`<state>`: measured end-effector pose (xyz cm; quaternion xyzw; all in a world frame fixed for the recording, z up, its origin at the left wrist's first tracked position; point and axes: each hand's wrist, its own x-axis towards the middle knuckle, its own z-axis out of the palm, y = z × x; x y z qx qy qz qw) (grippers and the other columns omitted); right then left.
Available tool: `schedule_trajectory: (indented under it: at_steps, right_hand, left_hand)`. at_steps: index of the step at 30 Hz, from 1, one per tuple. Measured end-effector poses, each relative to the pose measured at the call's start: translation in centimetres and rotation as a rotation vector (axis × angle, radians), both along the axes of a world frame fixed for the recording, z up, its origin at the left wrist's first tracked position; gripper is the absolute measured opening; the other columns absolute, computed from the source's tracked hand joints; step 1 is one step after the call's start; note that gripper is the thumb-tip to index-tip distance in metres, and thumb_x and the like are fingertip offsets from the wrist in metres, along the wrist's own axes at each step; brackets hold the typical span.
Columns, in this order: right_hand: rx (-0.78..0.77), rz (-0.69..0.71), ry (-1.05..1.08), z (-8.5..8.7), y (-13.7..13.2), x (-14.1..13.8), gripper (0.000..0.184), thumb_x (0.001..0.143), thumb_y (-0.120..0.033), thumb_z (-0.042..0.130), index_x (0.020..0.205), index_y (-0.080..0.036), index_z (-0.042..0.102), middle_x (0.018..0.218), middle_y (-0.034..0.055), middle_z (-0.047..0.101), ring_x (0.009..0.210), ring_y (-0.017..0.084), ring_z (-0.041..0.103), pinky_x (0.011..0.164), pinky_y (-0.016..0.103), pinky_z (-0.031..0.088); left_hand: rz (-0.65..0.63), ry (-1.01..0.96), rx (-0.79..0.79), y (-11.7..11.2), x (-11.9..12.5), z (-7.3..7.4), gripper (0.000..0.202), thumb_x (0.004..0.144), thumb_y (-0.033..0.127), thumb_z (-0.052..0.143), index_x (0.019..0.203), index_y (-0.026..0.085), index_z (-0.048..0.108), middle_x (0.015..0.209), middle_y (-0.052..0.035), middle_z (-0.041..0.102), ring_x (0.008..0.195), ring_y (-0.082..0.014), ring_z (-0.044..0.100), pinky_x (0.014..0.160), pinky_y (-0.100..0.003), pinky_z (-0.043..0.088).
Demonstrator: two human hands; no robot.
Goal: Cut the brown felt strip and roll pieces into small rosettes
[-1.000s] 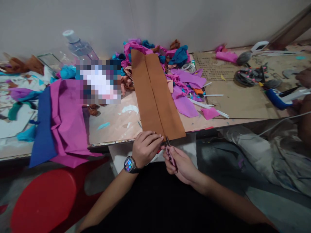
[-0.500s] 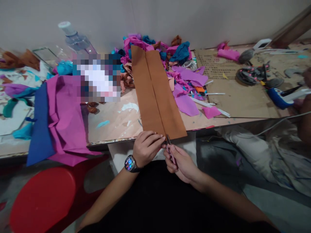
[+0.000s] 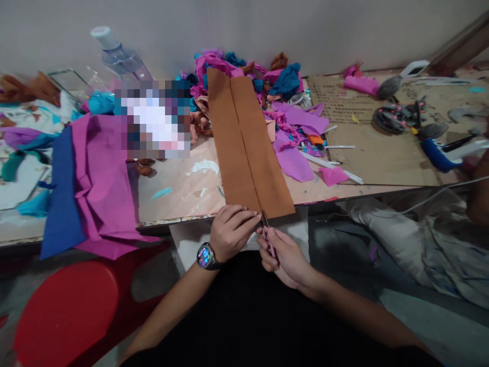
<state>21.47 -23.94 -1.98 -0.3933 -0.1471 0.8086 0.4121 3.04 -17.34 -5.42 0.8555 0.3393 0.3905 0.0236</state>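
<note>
A long brown sheet of paper lies lengthwise on the worktable, creased or split down its middle, its near end at the table's front edge. My left hand, a watch on its wrist, pinches the near edge of the brown sheet with fingers closed. My right hand is closed round small scissors with pink handles. Their blades point up at the sheet's near edge, right at the middle line.
Folded magenta and blue sheets hang over the table's left front. Crumpled paper scraps pile at the back. A plastic bottle stands back left. Cardboard with tools lies right, by another person's arm. A red stool stands lower left.
The view has shifted slightly. Both hands stay at the sheet's near edge, and the scissors remain at the middle line.
</note>
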Motion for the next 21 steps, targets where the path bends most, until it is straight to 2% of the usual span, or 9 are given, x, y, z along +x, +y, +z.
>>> schedule_trajectory:
  at_steps: [12, 21]
  right_hand:
    - [-0.004, -0.01, -0.021, -0.29, -0.09, -0.12, 0.038, 0.095, -0.055, 0.067, 0.105, -0.02, 0.056, 0.078, -0.0073, 0.047, 0.046, 0.002, 0.03, 0.043, 0.02, 0.023]
    - [0.002, -0.013, -0.042, -0.25, -0.08, -0.16, 0.038, 0.094, -0.055, 0.068, 0.106, -0.021, 0.057, 0.077, -0.0078, 0.048, 0.045, 0.002, 0.03, 0.043, 0.02, 0.023]
  left_hand:
    - [-0.002, -0.008, 0.012, 0.0, 0.07, -0.23, 0.037, 0.089, 0.017, 0.075, 0.124, 0.029, 0.072, 0.11, -0.0024, 0.08, 0.103, -0.0234, 0.067, 0.092, -0.042, 0.056]
    - [-0.006, -0.024, 0.022, -0.05, 0.26, 0.35, 0.037, 0.087, 0.014, 0.077, 0.122, 0.026, 0.072, 0.108, -0.003, 0.08, 0.103, -0.0238, 0.067, 0.091, -0.042, 0.056]
